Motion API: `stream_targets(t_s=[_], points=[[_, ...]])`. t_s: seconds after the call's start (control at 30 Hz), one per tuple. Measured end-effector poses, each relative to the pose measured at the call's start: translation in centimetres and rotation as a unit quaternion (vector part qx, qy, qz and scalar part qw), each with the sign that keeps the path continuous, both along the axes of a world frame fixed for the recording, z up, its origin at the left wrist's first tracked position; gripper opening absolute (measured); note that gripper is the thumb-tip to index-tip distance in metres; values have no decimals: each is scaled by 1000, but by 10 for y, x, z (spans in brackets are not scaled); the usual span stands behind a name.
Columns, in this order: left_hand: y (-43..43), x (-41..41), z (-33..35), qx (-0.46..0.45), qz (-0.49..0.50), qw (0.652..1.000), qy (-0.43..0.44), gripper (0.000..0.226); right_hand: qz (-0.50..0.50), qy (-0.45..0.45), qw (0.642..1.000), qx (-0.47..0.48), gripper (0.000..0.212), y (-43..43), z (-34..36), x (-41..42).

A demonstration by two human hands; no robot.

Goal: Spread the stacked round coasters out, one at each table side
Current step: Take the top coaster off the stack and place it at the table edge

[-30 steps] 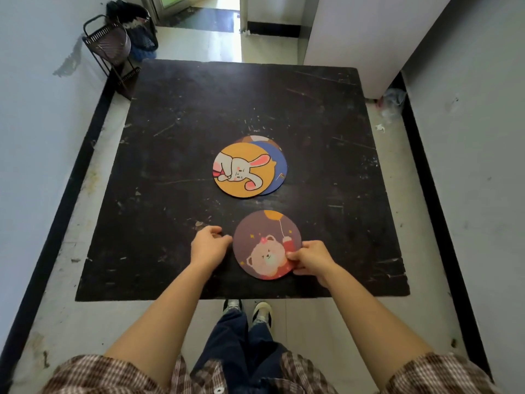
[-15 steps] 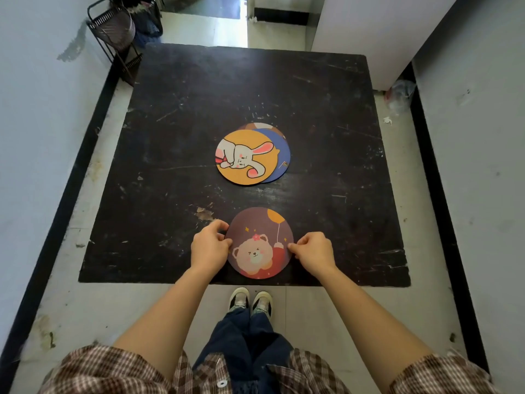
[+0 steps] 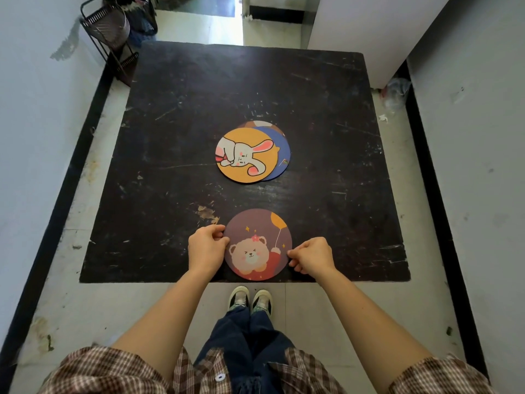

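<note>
The room is narrow, with pale walls on both sides, a light floor (image 3: pixel 71 294) edged by black skirting, and an open doorway at the far end. A square black table (image 3: pixel 170 194), scratched and chipped, fills most of the floor space. A dark wire rack (image 3: pixel 109 38) stands at the table's far left corner; its contents are too dim to identify. A crumpled clear bag (image 3: pixel 396 92) lies on the floor by the far right corner.

Near the table's centre lies the stack of coasters (image 3: pixel 252 152): an orange rabbit coaster (image 3: pixel 245 157) on top, a blue one (image 3: pixel 279 155) offset beneath it to the right, and a sliver of a third at the far edge.

A bear coaster (image 3: pixel 258 245) lies flat at the near side, just inside the table edge. Compared with a second ago it sits squarer, the bear turned upright; the stack is unmoved.

The left hand (image 3: pixel 206 248) has curled fingers touching the coaster's left rim, thumb on its face. The right hand (image 3: pixel 311 255), which earlier pinched the disc, now rests with curled fingertips against the right rim.
</note>
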State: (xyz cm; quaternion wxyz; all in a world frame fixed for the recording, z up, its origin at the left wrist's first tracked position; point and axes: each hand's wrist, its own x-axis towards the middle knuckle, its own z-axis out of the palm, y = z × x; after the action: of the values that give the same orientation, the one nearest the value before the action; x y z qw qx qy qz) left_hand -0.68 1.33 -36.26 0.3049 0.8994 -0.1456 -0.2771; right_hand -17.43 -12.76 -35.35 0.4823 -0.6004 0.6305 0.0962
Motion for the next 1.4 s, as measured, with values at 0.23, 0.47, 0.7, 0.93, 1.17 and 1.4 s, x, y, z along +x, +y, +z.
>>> stream_targets(t_s=[0.23,0.47,0.7,0.93,1.17,1.4], points=[[-1,3,-4,-8,-18,1000,-16,34,1,6,1000,11,13,3,-1,1],[1,5,-9,-10,-32,999,-24,34,2,4,1000,25,13,6,-1,0],[1,5,-12,-19,-37,999,-31,33,7,5,1000,30,13,5,-3,-1],[-1,8,-12,-5,-51,998,-31,35,36,14,999,23,15,4,-6,-1],[-23,1,-1,8,-95,994,-51,38,83,-13,995,-50,14,-9,4,-1],[-85,-31,17,-4,-165,986,-38,35,98,-34,989,-107,16,-53,23,-15]])
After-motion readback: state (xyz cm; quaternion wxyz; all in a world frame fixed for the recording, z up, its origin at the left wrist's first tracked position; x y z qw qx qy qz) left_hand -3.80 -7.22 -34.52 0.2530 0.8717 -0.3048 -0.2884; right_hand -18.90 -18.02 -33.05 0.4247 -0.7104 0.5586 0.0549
